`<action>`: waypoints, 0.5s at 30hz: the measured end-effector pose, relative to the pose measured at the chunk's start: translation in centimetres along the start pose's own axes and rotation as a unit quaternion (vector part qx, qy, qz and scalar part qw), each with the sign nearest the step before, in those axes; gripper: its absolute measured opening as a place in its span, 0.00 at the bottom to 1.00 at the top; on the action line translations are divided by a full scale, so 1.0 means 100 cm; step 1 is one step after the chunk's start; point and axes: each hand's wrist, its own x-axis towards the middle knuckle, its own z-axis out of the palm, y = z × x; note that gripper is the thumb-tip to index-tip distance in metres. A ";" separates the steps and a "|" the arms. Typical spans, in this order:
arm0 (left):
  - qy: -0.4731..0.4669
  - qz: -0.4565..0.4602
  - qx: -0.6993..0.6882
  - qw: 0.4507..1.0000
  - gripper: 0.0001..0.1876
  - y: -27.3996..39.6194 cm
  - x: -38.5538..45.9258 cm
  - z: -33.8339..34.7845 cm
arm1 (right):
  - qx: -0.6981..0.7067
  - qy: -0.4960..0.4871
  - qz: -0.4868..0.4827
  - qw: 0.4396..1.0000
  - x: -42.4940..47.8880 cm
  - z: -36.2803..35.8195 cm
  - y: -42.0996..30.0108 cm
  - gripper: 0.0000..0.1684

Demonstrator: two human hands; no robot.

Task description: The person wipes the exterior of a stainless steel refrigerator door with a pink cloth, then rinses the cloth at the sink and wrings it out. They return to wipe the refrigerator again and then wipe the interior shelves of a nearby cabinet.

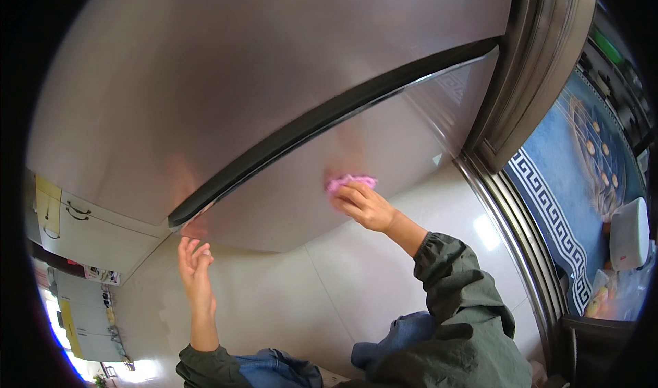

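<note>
A crumpled pink cloth (354, 182) is in my right hand (362, 208), pressed to the glossy lower door (288, 198) of what looks like a refrigerator. My left hand (195, 264) is raised by the lower door's left corner, fingers loosely bent and apart, with nothing in it. Whether its fingertips touch the door edge I cannot tell. Between the lower door and the upper door (257, 64) runs a dark recessed strip (334, 110). Both door panels carry blurred reflections of my hands.
Pale floor tiles (288, 295) lie below. At right are a brown door frame (534, 69), metal floor tracks (504, 218) and a blue patterned mat (560, 182) with a white container (629, 234) by it. White cabinets (103, 228) stand at left.
</note>
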 end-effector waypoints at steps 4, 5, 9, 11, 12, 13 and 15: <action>-0.005 0.005 0.004 1.000 0.30 0.001 0.001 0.001 | 0.023 0.042 0.000 0.999 -0.003 0.012 -0.003 0.26; -0.005 0.007 0.008 1.000 0.30 0.003 0.001 0.003 | 0.023 0.027 -0.010 0.999 -0.023 0.025 0.003 0.27; -0.010 0.024 0.019 0.999 0.31 0.002 0.001 0.006 | 0.085 -0.053 0.062 0.993 -0.074 0.051 0.002 0.27; -0.003 0.026 0.034 0.999 0.31 -0.003 0.000 0.000 | 0.067 0.026 0.104 0.992 -0.037 0.036 -0.018 0.28; 0.002 0.026 0.039 0.999 0.31 -0.004 0.000 -0.002 | 0.072 0.083 0.126 0.986 -0.010 0.025 -0.028 0.28; 0.005 0.026 0.045 0.999 0.32 -0.004 0.000 -0.002 | 0.075 0.138 0.150 0.976 0.003 0.019 -0.031 0.28; 0.000 0.023 0.048 0.999 0.32 -0.001 0.001 0.000 | 0.073 0.159 0.139 0.975 0.004 0.019 -0.019 0.29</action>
